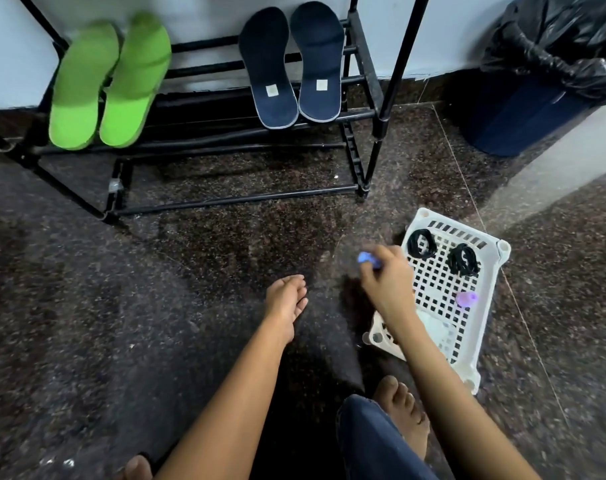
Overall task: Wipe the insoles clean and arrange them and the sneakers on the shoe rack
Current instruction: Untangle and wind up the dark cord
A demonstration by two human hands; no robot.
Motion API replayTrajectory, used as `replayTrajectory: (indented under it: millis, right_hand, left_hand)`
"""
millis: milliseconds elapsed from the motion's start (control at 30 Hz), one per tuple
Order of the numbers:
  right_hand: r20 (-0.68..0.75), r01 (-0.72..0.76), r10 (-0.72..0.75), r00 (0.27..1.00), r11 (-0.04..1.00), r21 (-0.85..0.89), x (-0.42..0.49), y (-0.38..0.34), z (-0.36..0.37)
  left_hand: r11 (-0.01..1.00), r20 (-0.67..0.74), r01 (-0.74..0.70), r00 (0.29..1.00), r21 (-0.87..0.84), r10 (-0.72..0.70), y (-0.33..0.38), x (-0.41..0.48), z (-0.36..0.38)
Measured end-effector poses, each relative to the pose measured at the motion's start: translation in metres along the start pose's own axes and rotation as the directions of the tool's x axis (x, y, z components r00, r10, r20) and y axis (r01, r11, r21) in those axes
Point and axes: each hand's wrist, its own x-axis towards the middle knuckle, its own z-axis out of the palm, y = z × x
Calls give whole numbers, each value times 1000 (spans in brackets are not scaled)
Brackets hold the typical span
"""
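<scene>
Head view: the right hand (386, 285) pinches a small blue object (365, 259), too blurred to identify, in curled fingertips. The left hand (286, 303) lies loose and holds nothing, just left of that grip. Immediately right of and below the grip sits the white basket (490, 306), holding two black lace coils (422, 244) and a purple piece (467, 298). Well ahead of the grip, up and to the left, the dark insoles (291, 64) and, further left, the green insoles (111, 81) lean on the shoe rack (225, 201). No sneakers are in view.

Risks, as judged:
- The hold is a light fingertip pinch, so the object could slip and be lost on the speckled floor (121, 306).
- The insoles rest on thin bars, and a knock to the rack while sneakers are set there could slide them off.
- The basket lies under the right arm, and a careless sweep could tip it.
</scene>
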Motion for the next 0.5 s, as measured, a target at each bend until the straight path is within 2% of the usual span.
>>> replayTrajectory:
  millis: [67,167,500]
  right_hand:
    - [-69,-76,74,995,997,-28,-5,19,-27]
    - [-78,-151,146,986,986,-69,-7,47,-50]
    - [21,-225,226,974,973,-40,-2,81,-32]
  left_hand:
    - [1000,30,4,1000,12,-5,-3,-4,7]
    - [999,71,8,997,38,-11,-8,-10,17]
    - [984,148,0,989,177,-27,-22,-18,29]
